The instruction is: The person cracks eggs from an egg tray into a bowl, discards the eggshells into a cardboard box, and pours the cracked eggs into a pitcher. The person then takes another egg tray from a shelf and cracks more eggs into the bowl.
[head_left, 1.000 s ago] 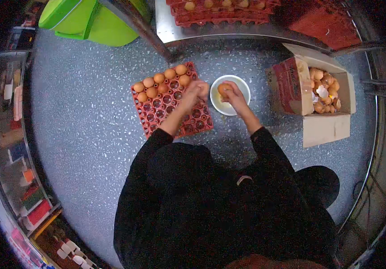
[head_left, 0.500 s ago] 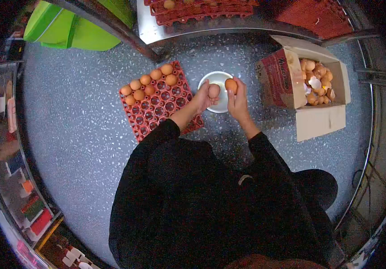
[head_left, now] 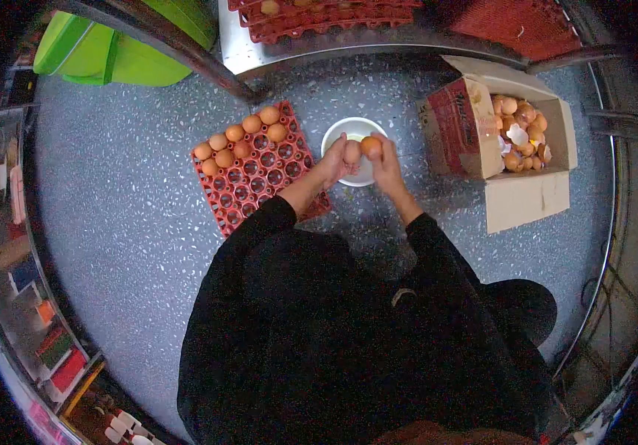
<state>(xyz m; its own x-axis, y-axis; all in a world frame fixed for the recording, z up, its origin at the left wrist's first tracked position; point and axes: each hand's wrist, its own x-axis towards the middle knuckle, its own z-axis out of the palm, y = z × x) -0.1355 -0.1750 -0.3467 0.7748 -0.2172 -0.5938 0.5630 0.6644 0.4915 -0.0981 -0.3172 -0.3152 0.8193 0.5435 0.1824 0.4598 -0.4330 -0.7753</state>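
My left hand (head_left: 334,162) is closed round a paler brown egg (head_left: 352,153), above a white bowl (head_left: 358,123) on the floor. In my right hand (head_left: 388,165) is an orange-brown egg (head_left: 370,146), gripped by the fingers. The two eggs are side by side and look to be touching. Some clear liquid seems to lie in the bowl, mostly hidden by my hands. To the left, a red egg tray (head_left: 265,176) holds several whole eggs (head_left: 234,133) in its far rows; my left forearm passes over its near right corner.
An open cardboard box (head_left: 452,133) with several cracked eggshells (head_left: 521,133) lies at the right. Red egg trays (head_left: 326,26) are stacked on a metal surface (head_left: 241,48) at the far side. A green container (head_left: 148,52) and a dark metal leg (head_left: 208,63) stand far left.
My right hand has moved left, bringing its egg from apart to right beside the egg in my left hand. The whole view has shifted slightly.
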